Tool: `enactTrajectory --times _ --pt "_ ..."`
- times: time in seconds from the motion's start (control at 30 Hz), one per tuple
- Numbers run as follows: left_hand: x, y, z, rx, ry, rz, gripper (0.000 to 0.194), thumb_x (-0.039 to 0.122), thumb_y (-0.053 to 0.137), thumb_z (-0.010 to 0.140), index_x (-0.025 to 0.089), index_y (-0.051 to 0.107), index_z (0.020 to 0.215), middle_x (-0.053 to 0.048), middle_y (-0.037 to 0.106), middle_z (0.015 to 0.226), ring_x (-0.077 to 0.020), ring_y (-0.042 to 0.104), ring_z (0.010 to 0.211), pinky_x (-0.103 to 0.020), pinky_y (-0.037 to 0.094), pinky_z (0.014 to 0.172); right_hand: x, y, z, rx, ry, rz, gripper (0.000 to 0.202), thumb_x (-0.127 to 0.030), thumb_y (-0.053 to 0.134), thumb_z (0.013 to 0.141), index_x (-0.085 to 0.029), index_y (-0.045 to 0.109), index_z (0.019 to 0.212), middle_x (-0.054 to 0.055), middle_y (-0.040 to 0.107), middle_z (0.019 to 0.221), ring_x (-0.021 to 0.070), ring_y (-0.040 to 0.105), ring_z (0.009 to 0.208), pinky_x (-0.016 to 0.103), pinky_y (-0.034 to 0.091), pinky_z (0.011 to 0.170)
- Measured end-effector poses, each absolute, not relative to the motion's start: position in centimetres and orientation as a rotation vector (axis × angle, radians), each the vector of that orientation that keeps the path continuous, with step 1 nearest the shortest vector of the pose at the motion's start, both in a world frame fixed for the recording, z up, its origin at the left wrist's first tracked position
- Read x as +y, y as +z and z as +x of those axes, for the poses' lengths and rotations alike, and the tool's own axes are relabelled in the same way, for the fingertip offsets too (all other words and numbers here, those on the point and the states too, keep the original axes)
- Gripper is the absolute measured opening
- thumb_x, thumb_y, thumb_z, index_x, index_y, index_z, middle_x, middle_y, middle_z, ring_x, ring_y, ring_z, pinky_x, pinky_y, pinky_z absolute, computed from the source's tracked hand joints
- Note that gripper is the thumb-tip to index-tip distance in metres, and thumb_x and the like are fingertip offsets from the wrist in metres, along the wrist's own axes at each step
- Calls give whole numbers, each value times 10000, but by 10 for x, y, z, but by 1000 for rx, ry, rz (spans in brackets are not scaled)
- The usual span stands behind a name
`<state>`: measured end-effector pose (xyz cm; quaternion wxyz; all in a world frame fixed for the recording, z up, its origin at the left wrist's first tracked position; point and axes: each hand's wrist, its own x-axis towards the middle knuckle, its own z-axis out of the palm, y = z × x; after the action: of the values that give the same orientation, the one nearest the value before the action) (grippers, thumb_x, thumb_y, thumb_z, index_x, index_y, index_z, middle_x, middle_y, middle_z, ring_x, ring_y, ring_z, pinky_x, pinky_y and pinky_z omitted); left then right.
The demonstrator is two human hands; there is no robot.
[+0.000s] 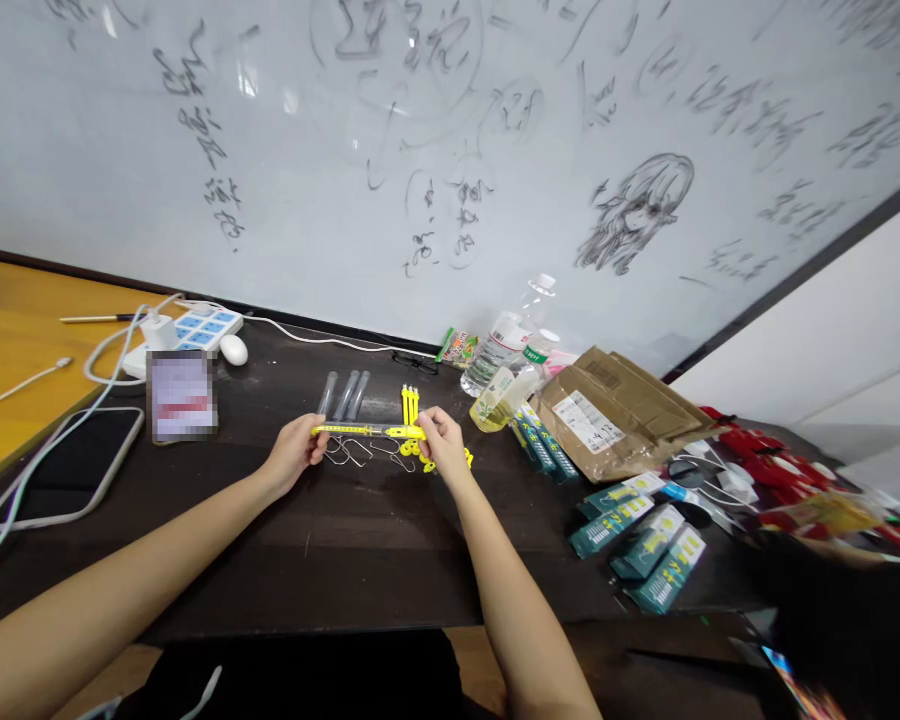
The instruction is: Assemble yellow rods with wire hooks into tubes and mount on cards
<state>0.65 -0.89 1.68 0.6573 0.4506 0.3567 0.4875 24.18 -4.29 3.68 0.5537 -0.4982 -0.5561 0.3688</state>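
Observation:
A slim yellow and clear tube-like device [367, 431] is stretched level between my two hands above the dark table. My left hand [298, 452] pinches its left end. The fingers of my right hand [440, 437] close on its yellow right end. Behind it lie several clear tubes [351, 395] and some upright-pointing yellow sticks [410, 403]. Bent metal hooks [349, 452] rest just beneath the device, and small yellow parts [427, 462] lie beside my right hand, partly covered by it.
Bottles [499, 350], a cardboard package [615, 410] and green boxes [656, 555] stand to the right. A phone [75, 470], a power strip [202, 328] and a white mouse [234, 349] are on the left. A whiteboard [285, 200] rises behind the dark table [307, 580].

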Motion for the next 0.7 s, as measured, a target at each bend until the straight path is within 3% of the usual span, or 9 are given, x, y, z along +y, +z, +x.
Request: enactTrajectory --times 0.33,0.5,0.7 --pt "-7 16 6 802 1121 998 265 333 546 766 175 394 618 59 431 497 -40 343 380 -163 254 371 -47 43 243 -1349 899 -1173 268 -455 548 784 -215 430 806 -103 435 454 48 359 345 139 278 334" --pt "-7 15 6 806 1110 1023 269 342 535 777 173 397 621 58 437 501 -39 344 376 -165 256 373 -46 39 242 -1377 910 -1192 295 -497 503 821 -215 423 785 -123 356 367 40 282 296 141 206 322" --pt "-6 13 6 797 1103 1047 275 343 526 789 176 389 619 60 438 497 -42 346 368 -170 250 369 -46 36 239 -1399 946 -1151 308 -506 535 802 -219 424 780 -129 276 398 40 260 316 142 181 322"
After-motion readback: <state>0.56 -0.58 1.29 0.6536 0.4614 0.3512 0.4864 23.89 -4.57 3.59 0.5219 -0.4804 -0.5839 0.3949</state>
